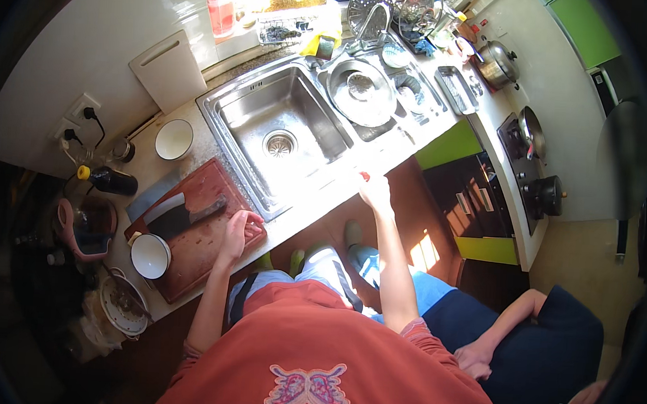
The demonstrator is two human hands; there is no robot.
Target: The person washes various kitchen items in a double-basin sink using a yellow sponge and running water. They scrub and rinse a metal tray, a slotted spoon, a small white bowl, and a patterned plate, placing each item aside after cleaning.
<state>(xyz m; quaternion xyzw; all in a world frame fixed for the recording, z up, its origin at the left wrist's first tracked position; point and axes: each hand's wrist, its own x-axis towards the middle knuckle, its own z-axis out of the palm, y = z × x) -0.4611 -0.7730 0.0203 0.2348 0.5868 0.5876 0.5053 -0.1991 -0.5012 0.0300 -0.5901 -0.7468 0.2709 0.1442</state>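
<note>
My left hand [238, 234] is at the right edge of a reddish-brown cutting board [195, 261], its fingers loosely curled; whether it holds anything is unclear. My right hand [376, 192] is over the sunlit front edge of the counter, before the sink [312, 115]. A small red spot shows at its fingertips; glare hides whether this is a held thing. A cleaver [175, 218] lies on the board, its handle towards the sink. A white bowl [151, 256] stands at the board's near left part, another white bowl [174, 139] beyond the board.
A metal basin [362, 92] stands beside the sink bowl under the tap. A dark bottle with a yellow cap [108, 180] lies left of the board, near a white colander [123, 303]. Another person in dark blue [520, 353] is close at my right. Pots stand by the stove [517, 169].
</note>
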